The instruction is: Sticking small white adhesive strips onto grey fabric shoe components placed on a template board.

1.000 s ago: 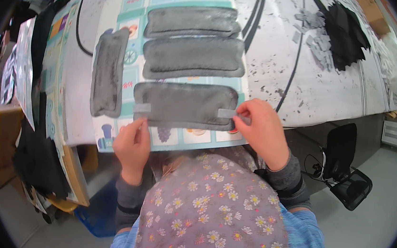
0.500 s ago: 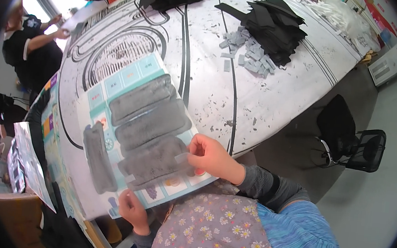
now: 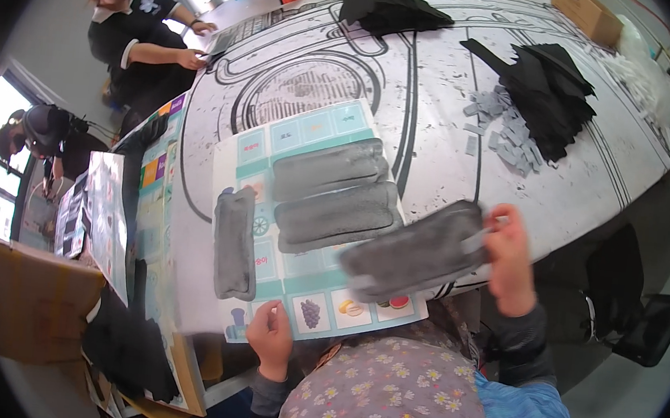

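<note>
Reading left to right, we have a narrow gray pad (image 3: 234, 248) lying at nine o'clock on the printed board (image 3: 280, 149), then our left hand (image 3: 269, 336) near the board's lower edge at about half past six, fingers curled in; we cannot tell whether they pinch anything. Two more gray pads, an upper one (image 3: 329, 168) and a lower one (image 3: 338, 219), lie from twelve o'clock down to the middle. At about half past three, the held pad (image 3: 411, 258) slants up over the board's right edge, its right end pinched between the closed fingers of our right hand (image 3: 510, 262). Held by one end, it reaches out nearly straight, so we judge it light, soft outside, mildly stiff, not slippery and hard to break. Its short ends look the best places to grip, with a second hold at the far end stopping any sag.
</note>
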Motion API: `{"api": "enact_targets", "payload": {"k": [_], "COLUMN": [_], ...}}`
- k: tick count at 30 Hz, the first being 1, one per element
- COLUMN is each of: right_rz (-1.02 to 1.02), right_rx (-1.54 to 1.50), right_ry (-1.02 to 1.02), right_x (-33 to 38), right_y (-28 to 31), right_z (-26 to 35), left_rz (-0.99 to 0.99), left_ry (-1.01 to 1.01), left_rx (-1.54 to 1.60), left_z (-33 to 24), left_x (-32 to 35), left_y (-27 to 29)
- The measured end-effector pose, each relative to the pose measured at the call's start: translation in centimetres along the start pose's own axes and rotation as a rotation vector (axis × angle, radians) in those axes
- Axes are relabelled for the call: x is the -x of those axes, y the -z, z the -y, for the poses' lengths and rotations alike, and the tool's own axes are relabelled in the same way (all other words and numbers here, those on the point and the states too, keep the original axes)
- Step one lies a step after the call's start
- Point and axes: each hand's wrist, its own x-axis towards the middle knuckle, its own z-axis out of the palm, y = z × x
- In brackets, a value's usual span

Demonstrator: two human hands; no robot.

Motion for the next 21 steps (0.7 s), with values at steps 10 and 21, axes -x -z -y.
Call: {"api": "enact_targets", "payload": {"k": [10,21], "right_rz": [-0.493,-1.038], "right_rx": [0.277,0.788], "right_ry": [0.200,0.319], "right_x": [-9.5,-20.1], "right_y": [27.2,45.3], "right_z": [7.0,11.2], "left_rz": [0.130,0.254], "left_ry": [0.025,0.187], "left_rx": [-0.060,0.187], "left_z": [-0.7,-3.9], "left_x": [-0.5,-1.4], "left_y": [0.7,3.6]}}
